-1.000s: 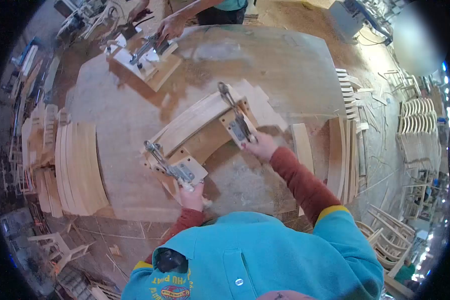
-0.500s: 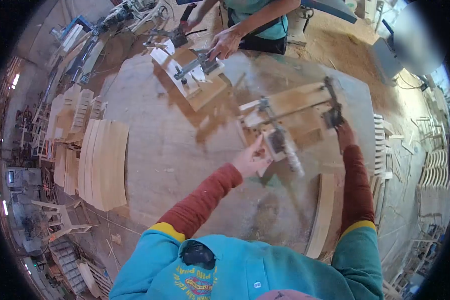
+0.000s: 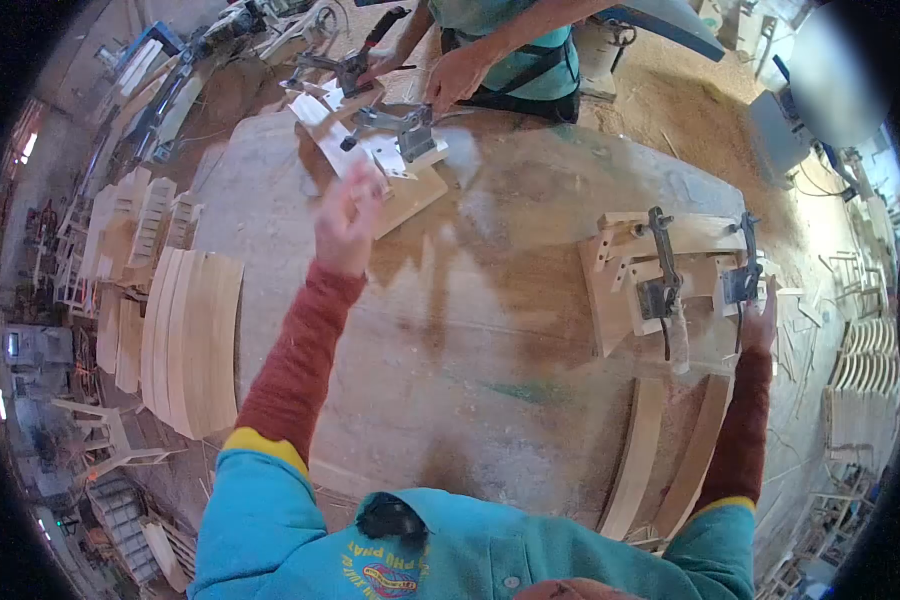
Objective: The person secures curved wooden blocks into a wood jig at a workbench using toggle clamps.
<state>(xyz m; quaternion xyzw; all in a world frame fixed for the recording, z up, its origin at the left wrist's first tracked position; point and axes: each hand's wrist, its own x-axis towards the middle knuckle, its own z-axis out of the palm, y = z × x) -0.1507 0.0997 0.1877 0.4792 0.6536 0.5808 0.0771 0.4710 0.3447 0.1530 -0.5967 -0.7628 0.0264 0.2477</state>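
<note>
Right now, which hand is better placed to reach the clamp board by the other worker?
Probably the left hand: it stretches toward that clamp board, though blur hides whether it touches. The right hand is across the table, at the other clamp board.

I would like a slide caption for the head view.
Right hand at one clamping jig, left hand extended toward a second jig by a co-worker's hands.
</note>
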